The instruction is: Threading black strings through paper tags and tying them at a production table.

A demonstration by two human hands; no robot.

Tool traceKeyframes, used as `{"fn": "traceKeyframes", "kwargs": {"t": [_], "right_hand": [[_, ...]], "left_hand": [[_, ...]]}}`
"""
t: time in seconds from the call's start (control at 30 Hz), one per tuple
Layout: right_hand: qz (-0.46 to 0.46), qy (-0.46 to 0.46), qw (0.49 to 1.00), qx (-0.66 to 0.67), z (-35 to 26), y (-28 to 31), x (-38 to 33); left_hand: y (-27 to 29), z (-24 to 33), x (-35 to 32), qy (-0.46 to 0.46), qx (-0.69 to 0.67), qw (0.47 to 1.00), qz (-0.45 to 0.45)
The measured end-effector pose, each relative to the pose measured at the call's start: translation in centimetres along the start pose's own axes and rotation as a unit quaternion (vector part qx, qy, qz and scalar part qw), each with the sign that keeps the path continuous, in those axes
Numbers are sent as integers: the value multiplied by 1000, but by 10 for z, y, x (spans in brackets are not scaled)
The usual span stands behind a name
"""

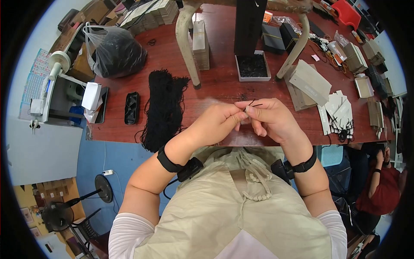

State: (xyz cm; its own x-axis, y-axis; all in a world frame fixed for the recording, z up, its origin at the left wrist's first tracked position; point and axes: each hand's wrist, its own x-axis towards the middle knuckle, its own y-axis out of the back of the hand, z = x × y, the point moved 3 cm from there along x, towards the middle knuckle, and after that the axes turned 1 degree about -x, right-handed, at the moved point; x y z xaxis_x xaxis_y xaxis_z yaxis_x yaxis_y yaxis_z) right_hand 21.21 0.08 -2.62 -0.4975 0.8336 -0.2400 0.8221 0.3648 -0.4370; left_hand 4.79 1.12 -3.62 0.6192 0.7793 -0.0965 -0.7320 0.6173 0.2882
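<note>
Far out at nine o'clock, a white tape dispenser (58, 64) and a folded white cloth (91, 96) on a grey stand; just right of these, a tied clear bag of black material (115, 51) at ten o'clock and a small black tray (132, 108) below it. Next, a thick bundle of black cord (164, 108) draped over the near edge of the dark red table (215, 86), at about nine o'clock from the hands and well apart from them. At centre, left hand (217, 123) and right hand (269, 118) meeting thumb to thumb above the table's near edge, both wrists banded in black. Pinched between them, a short black string (254, 105): thin, dark, stiff-looking, its long axis running roughly nine to three o'clock, the free end poking out toward two o'clock past the right forefinger. Left fingertips closed on the near end, right fingertips closed on it just beside; right hand the nearer to the free tip. Straight ahead at twelve o'clock, a white box of black pieces (253, 67) between two pale legs of a stand. Further right, at two to three o'clock, grey card tags (308, 82) stacked and fanned, some already strung with black loops (345, 131). At four o'clock, another person's red sleeve (381, 190).
</note>
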Motion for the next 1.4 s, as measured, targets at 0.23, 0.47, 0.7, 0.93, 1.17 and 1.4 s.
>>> {"fn": "traceKeyframes", "kwargs": {"t": [0.23,0.47,0.7,0.93,1.17,1.4], "right_hand": [[66,42,997,-26,5,5,3],[63,61,995,-46,-3,0,9],[51,26,998,-16,-1,-1,10],[169,47,961,-212,-16,21,14],[226,58,735,-637,6,67,33],[263,68,694,-666,21,63,65]], "left_hand": [[4,6,-1,-157,101,958,219],[1,-1,9,-93,-257,961,52],[-10,-19,15,-35,-484,872,-61],[7,-26,10,62,-426,902,40],[18,-15,2,98,-279,944,144],[18,-23,-1,113,-297,938,141]]}}
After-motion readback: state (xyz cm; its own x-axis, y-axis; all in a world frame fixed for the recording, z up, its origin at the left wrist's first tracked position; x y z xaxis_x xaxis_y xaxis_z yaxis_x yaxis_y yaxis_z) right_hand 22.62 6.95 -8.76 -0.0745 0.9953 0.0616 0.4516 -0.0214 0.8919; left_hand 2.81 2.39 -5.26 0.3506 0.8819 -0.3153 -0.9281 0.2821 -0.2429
